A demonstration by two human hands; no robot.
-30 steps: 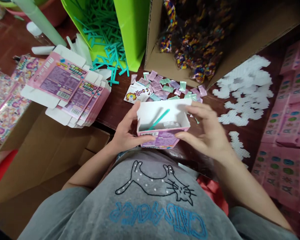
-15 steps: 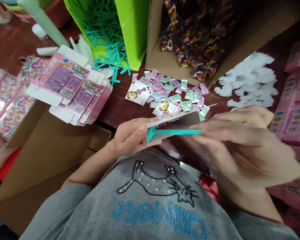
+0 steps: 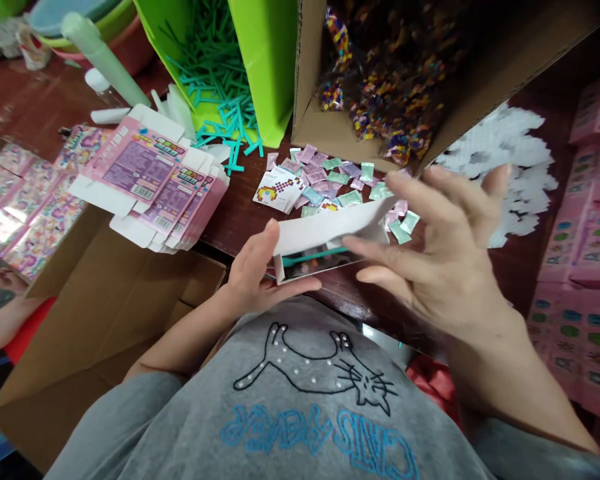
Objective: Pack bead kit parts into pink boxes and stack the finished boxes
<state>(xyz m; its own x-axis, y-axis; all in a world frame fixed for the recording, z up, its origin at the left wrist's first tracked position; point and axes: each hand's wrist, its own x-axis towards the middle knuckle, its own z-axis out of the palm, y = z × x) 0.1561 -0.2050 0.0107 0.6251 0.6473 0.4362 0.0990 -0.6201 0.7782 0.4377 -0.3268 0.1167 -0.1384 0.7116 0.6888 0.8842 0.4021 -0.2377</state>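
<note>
My left hand (image 3: 247, 277) grips a small carton (image 3: 310, 233) by its left end, thumb above and fingers below. The carton's long side is open, with its white flap raised. Lengthwise inside lies a teal T-shaped stick (image 3: 310, 256), over darker contents I cannot make out. My right hand (image 3: 445, 267) has its fingers spread, and one fingertip reaches to the carton's opening at the stick's right end. Just behind the carton are small pink, green and blue sachets (image 3: 325, 177) and printed pattern cards (image 3: 279, 189).
Flattened pink cartons (image 3: 130, 163) are stacked at left, above a large cardboard box (image 3: 75, 287). A green bin (image 3: 260, 67) holds teal sticks. Another cardboard box (image 3: 307, 120) holds bags of colourful beads. White plastic pieces (image 3: 510, 160) and pink boxes (image 3: 570, 320) lie right. Another person's arm (image 3: 5, 327) shows at left.
The teal stick has gone from my right hand's pinch into the carton. My right hand has opened its fingers, and the carton has tilted so its opening shows more.
</note>
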